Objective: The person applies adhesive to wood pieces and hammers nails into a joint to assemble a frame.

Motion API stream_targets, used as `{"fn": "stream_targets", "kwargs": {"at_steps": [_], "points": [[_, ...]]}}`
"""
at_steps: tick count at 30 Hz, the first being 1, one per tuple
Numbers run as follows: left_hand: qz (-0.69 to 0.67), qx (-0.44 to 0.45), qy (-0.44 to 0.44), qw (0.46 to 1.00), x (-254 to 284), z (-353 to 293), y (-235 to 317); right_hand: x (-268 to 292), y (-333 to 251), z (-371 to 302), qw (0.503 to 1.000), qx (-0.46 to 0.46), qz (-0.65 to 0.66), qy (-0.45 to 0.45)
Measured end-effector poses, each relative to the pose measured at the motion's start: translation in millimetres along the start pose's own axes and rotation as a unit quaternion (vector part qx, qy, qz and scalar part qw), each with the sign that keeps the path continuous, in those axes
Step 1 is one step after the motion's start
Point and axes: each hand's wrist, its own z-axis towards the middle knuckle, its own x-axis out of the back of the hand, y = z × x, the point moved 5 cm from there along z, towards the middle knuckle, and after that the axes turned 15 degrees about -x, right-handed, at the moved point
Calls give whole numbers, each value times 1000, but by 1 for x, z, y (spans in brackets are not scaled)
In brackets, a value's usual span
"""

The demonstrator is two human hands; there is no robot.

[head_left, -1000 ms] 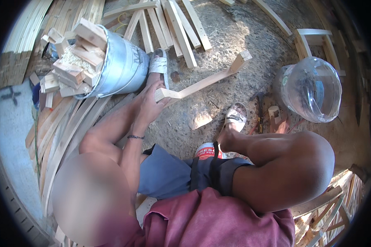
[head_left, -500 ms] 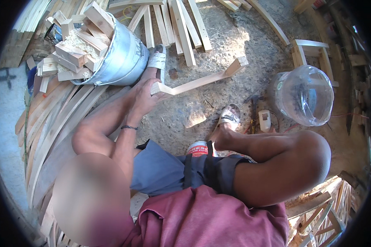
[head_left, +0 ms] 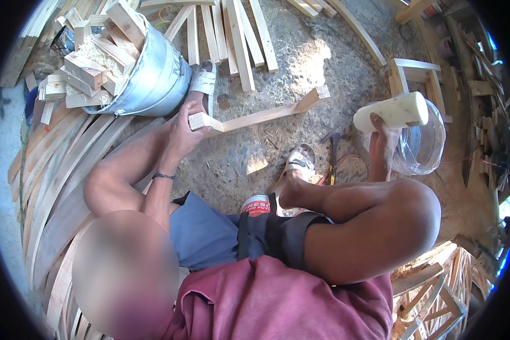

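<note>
My left hand grips one end of a pale wooden frame piece, a long slat with a short block at each end. The slat slants up to the right, above the ground in front of me. Over on the right, my right hand is closed round a cream-white plastic bottle, which lies tilted on its side in the air. Behind the bottle stands a clear plastic tub, partly covered by it. A hammer lies on the ground between my right foot and that hand.
A metal bucket at the upper left is heaped with wood offcuts and shavings. Several slats lie beyond it, and long boards run along my left. A small wooden frame stands far right. A tin sits between my legs.
My right hand has come into view and lifted the white bottle off the ground beside the hammer. My left hand keeps its hold on the wooden frame piece; the whole view has shifted slightly.
</note>
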Motion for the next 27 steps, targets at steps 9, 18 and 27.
{"fn": "stream_targets", "kwargs": {"at_steps": [9,18,27], "points": [[-5,45,-56,997,1,-2,-5,-62,18,27,996,-58,67,-13],[1,86,-60,994,-2,-6,-10,-109,30,47,999,-34,-24,-19],[4,34,-51,998,-13,-9,-33,-121,33,60,999,8,-49,1]]}}
